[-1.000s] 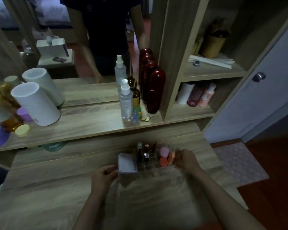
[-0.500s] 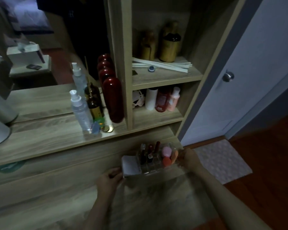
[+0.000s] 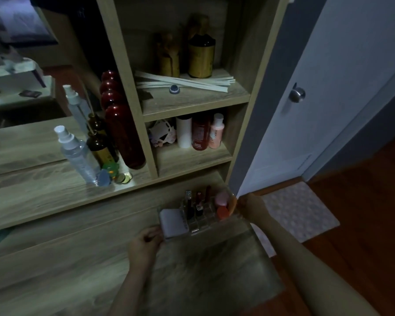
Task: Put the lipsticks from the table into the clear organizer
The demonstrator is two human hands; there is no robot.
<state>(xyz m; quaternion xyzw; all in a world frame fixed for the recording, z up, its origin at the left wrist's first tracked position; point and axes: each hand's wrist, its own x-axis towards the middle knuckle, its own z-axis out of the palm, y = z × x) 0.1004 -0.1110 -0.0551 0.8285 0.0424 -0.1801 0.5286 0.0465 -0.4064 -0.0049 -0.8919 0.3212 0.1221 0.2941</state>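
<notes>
The clear organizer (image 3: 205, 221) sits at the right end of the wooden table (image 3: 55, 258), held at both ends. My left hand (image 3: 144, 246) grips its left end beside a white compact (image 3: 172, 222). Its right end is gripped by my right hand (image 3: 252, 207). Several lipsticks (image 3: 195, 205) stand upright in its middle slots. Pink and orange sponges (image 3: 222, 205) fill the right compartment.
Behind the organizer rises a wooden shelf unit (image 3: 192, 103) with bottles (image 3: 201, 133) on the lower shelf and jars above. A spray bottle (image 3: 77, 156) and dark red bottles (image 3: 123, 135) stand before the mirror. A white door (image 3: 317, 99) and floor mat (image 3: 299, 210) lie right.
The view has swung to the right, and the organizer has shifted toward the table's right end near the shelf unit. Both hands keep their grip on it.
</notes>
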